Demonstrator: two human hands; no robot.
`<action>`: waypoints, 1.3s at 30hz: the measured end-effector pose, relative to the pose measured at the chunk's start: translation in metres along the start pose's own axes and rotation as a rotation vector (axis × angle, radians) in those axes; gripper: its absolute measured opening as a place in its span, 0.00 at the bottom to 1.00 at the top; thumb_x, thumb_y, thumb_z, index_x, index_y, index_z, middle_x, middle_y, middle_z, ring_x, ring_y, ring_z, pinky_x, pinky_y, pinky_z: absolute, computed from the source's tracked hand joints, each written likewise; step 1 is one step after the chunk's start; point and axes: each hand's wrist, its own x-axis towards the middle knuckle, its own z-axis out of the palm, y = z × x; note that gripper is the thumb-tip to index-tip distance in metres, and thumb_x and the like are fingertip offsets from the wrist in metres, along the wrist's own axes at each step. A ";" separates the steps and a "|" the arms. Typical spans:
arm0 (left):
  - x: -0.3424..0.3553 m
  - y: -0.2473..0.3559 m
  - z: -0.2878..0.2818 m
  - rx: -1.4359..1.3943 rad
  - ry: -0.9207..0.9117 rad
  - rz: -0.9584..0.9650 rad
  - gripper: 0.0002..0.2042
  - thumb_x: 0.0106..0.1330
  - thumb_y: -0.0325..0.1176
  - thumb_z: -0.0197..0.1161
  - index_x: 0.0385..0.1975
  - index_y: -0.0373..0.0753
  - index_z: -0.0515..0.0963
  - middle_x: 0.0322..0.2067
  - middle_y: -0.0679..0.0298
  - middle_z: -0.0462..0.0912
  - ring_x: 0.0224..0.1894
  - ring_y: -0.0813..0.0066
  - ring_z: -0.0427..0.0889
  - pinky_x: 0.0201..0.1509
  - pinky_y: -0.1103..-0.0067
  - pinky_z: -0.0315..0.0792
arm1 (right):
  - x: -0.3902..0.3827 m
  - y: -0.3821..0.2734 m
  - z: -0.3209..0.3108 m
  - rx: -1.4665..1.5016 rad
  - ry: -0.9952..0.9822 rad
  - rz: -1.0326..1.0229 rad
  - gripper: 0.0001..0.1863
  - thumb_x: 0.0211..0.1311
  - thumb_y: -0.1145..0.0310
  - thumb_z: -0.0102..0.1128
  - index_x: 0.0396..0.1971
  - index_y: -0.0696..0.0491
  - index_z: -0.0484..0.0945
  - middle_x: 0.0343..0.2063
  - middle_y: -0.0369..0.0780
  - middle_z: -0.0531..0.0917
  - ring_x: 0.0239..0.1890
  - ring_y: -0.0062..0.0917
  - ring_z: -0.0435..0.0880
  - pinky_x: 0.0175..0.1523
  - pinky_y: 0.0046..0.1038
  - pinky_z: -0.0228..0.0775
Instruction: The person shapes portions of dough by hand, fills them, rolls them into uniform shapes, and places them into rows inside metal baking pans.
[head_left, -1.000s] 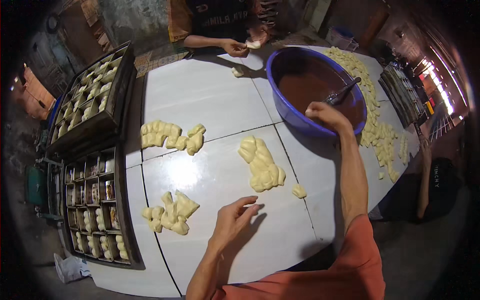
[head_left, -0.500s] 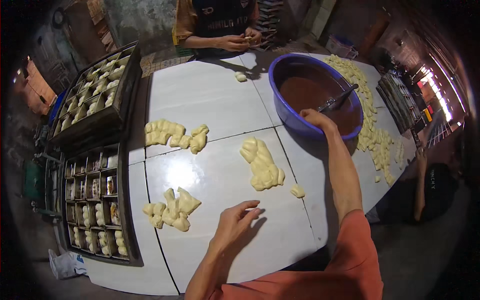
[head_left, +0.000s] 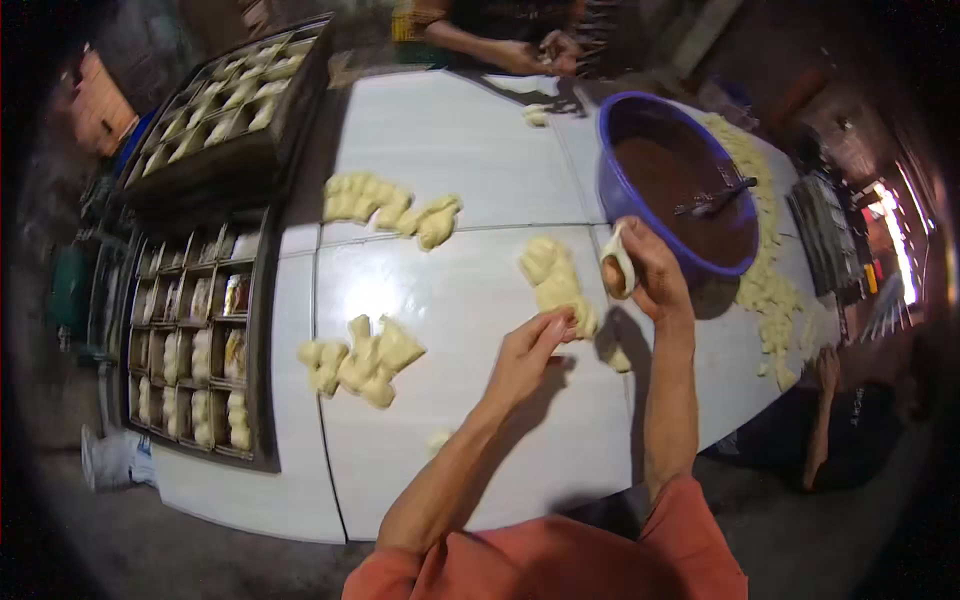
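Observation:
My right hand [head_left: 652, 272] is raised beside the near rim of a purple bowl [head_left: 606, 165]. Its fingers grip a thin, pale dough piece [head_left: 625, 262] curled like a cup, with brown showing inside. Further left, my left hand [head_left: 532, 352] has its thumb and fingertips drawn together at the near end of a lumpy dough mound [head_left: 550, 272]. Whatever lies between those fingertips is hidden. Brown filling [head_left: 650, 165] fills the bowl, and a dark-handled utensil [head_left: 715, 200] leans in it. A small dough lump [head_left: 619, 360] rests below my right hand.
Two more dough groups [head_left: 365, 200] [head_left: 368, 362] lie on the white tiled table [head_left: 470, 440]. Divided metal trays [head_left: 268, 400] holding dough balls stand at left. Many dough pieces [head_left: 765, 290] line the right side. A co-worker's hands [head_left: 540, 55] are at the far edge.
My right hand has come back from the bowl's rim and now shows the cupped dough. My left hand has moved to the dough mound, its fingers closing. The whole view has shifted.

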 end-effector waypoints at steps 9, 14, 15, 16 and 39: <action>-0.057 0.005 -0.058 -0.366 0.384 -0.056 0.13 0.74 0.37 0.61 0.46 0.33 0.81 0.37 0.63 0.86 0.36 0.80 0.82 0.43 0.82 0.78 | -0.075 0.098 0.090 0.108 -0.153 0.228 0.15 0.70 0.67 0.60 0.53 0.53 0.72 0.42 0.37 0.80 0.46 0.22 0.82 0.52 0.28 0.80; -0.083 0.003 -0.077 -0.387 0.516 -0.004 0.17 0.69 0.32 0.68 0.52 0.29 0.81 0.38 0.62 0.87 0.38 0.80 0.83 0.44 0.83 0.77 | -0.096 0.135 0.127 -0.668 -0.188 -0.373 0.26 0.61 0.74 0.69 0.59 0.54 0.73 0.58 0.46 0.74 0.52 0.31 0.83 0.56 0.30 0.78; -0.085 0.000 -0.080 -0.389 0.524 -0.001 0.17 0.69 0.32 0.68 0.52 0.29 0.81 0.38 0.62 0.87 0.38 0.80 0.83 0.44 0.83 0.77 | -0.100 0.136 0.137 -0.841 -0.152 -0.473 0.23 0.62 0.74 0.68 0.57 0.55 0.75 0.60 0.47 0.73 0.52 0.32 0.83 0.55 0.30 0.78; -0.086 0.001 -0.081 -0.283 0.532 0.029 0.17 0.69 0.32 0.68 0.52 0.29 0.81 0.37 0.63 0.86 0.37 0.82 0.82 0.42 0.83 0.76 | -0.103 0.141 0.147 -0.823 -0.086 -0.501 0.15 0.63 0.76 0.66 0.49 0.57 0.81 0.55 0.47 0.76 0.46 0.31 0.84 0.50 0.29 0.79; -0.121 0.026 -0.119 0.017 0.276 0.020 0.13 0.68 0.29 0.66 0.48 0.30 0.81 0.42 0.58 0.85 0.42 0.75 0.84 0.44 0.78 0.81 | -0.133 0.178 0.188 -0.181 0.060 -0.327 0.07 0.72 0.74 0.58 0.45 0.58 0.78 0.46 0.40 0.77 0.49 0.25 0.78 0.60 0.31 0.73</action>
